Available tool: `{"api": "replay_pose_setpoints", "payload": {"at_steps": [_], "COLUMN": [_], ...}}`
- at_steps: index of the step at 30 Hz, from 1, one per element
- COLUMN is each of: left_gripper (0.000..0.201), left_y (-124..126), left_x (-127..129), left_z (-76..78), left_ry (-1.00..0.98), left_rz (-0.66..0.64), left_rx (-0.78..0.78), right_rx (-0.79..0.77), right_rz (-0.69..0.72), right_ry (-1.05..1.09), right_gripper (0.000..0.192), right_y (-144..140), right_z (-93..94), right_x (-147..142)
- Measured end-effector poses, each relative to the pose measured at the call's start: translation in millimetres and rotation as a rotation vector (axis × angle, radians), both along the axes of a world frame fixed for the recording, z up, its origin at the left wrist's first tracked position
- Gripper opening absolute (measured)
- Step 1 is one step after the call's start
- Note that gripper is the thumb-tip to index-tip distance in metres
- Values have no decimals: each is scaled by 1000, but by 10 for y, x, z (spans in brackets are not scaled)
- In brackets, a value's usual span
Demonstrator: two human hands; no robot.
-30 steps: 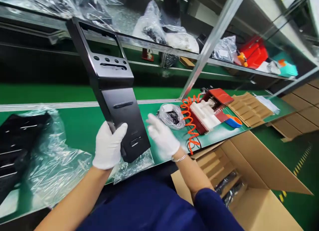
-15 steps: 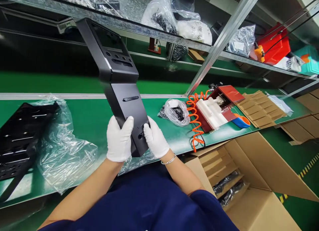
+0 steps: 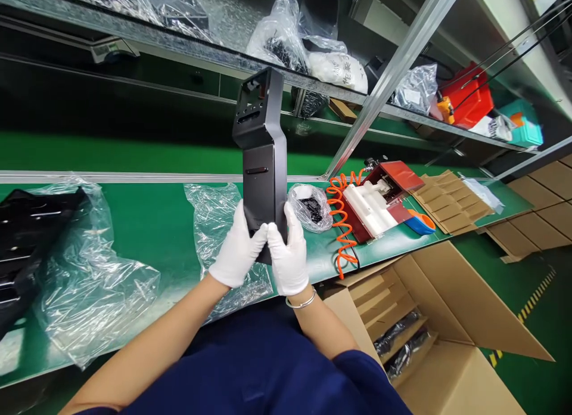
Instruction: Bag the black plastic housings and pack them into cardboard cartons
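Green bench [image 3: 147, 224] runs left to right. Landmark: orange coiled hose [image 3: 340, 218] on bench. Just left of hose, small clear bag of black parts [image 3: 310, 207]. Further left, crumpled clear wrap [image 3: 214, 224]. Far left, black panel in plastic [image 3: 40, 236]. Right of hose, red-and-white fixture [image 3: 379, 197], then blue-orange tape roll [image 3: 420, 223], cardboard dividers [image 3: 451, 194].

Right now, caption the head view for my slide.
Two gloved hands, left and right, hold a black panel upright over the green bench.
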State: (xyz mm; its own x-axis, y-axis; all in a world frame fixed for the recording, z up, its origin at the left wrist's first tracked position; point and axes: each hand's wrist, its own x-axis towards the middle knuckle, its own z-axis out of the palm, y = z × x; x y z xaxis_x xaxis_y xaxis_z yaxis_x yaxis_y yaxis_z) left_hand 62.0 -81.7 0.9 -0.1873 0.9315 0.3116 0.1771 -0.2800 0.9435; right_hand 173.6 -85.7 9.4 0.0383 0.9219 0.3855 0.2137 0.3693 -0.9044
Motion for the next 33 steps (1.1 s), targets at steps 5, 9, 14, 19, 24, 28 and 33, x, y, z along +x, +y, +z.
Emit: {"api": "replay_pose_setpoints", "payload": {"at_steps": [5,9,14,19,24,28,33], "left_gripper": [81,77,74,63,57,52,53], "left_y": [-12,-6,5,-36,-44,69,262], "left_x": [56,27,-25,-105,-167,-211,-258], "left_z": [2,22,-14,-42,36,86,149], "left_ry": [38,74,104,-34,-280,-459,-822], "left_rz": [38,59,91,8,-16,152,218], "left_rx": [30,7,-26,11,65,9,-150], "right_rx": [28,12,8,-60,-139,-208,-291], "right_rz": [-27,-17,-4,62,185,286,558], "right_ry": [-120,-119,-105,42,174,200,145], "right_gripper": [66,66,65,69,76,79,82], "right_y": [-7,17,43,60,62,5,-110], "right_z": [51,41,-63,-54,66,71,19], "right_x": [52,81,80,70,71,106,182]}}
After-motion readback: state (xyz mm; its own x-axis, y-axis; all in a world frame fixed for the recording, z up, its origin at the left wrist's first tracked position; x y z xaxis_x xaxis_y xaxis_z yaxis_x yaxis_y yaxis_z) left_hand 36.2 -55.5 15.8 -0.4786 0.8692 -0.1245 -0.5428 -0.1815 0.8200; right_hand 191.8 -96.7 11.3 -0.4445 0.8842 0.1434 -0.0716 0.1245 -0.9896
